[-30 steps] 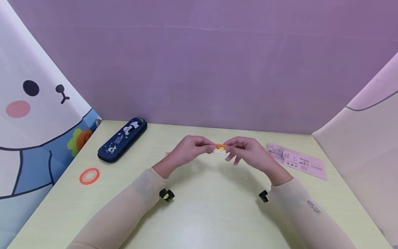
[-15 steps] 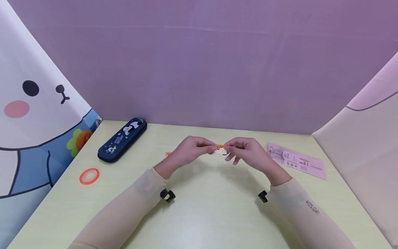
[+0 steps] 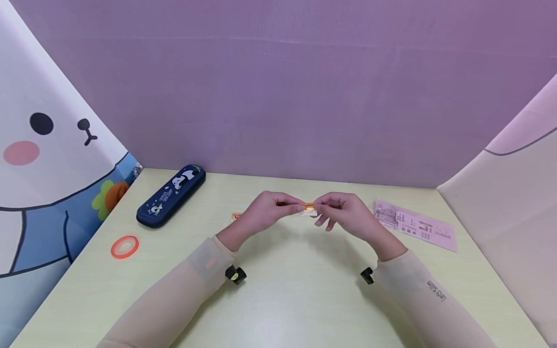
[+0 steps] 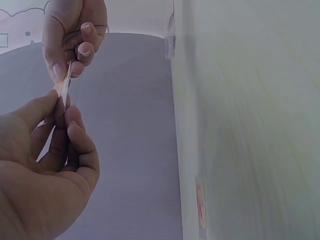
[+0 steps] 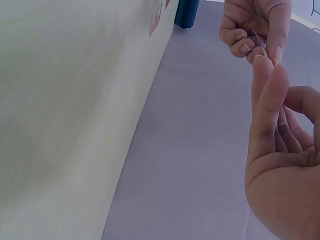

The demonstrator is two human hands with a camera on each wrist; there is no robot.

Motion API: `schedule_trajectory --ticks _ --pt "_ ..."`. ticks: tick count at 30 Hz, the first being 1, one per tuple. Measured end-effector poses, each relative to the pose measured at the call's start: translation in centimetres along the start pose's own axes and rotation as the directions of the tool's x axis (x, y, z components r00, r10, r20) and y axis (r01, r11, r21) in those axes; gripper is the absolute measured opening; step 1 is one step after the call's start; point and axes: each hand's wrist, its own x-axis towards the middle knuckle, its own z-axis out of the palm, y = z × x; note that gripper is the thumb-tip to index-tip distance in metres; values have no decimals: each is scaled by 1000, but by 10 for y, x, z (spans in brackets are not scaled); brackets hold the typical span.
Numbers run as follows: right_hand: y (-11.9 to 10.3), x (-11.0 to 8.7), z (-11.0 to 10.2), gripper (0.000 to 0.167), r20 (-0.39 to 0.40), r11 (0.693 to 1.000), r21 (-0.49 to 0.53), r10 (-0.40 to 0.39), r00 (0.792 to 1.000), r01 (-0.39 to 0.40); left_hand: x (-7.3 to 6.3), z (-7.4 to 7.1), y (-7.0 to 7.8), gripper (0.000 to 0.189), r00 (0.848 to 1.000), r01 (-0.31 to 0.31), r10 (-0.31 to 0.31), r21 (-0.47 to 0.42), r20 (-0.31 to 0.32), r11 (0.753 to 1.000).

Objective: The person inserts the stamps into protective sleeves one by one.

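Note:
Between my two hands, above the back middle of the table, is a small thin orange-and-white packet (image 3: 309,209). My left hand (image 3: 261,212) pinches its left end between thumb and forefinger. The right hand (image 3: 348,212) pinches the other end in the same way, its lower fingers hanging apart from it. In the left wrist view the packet (image 4: 65,90) shows nearly edge-on between the fingertips. From the right wrist only a thin sliver of it is seen. Fingertips hide both ends, and I cannot tell what is inside.
At the back left lies a dark blue pencil case (image 3: 171,196) with pandas. An orange ring-shaped roll (image 3: 124,247) lies nearer the left edge. Behind my left wrist a small orange-printed piece (image 3: 236,216) is partly hidden. A pink printed package (image 3: 419,226) lies at right.
My left hand has shifted slightly to the right, closer to the right hand. The packet has tilted a little and less of it shows between the fingers. Both hands still pinch it.

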Motion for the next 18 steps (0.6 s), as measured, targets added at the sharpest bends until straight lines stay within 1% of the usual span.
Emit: schedule_trajectory --ticks 8,13,15,18 --pt "-1 0 1 26 6 1000 2 4 1000 -4 0 1 0 23 1000 -1 1 -9 2 1000" --pt "-1 0 0 27 6 1000 -7 5 1000 -5 0 -2 -2 29 1000 10 -10 -15 14 1000" --pt "0 0 -1 27 -2 1000 -16 5 1000 -5 -1 -6 -2 34 1000 23 -23 -13 1 1000" --pt "2 0 -3 25 -26 1000 -30 8 1000 -9 -1 -14 -3 37 998 44 -45 -15 -36 999"
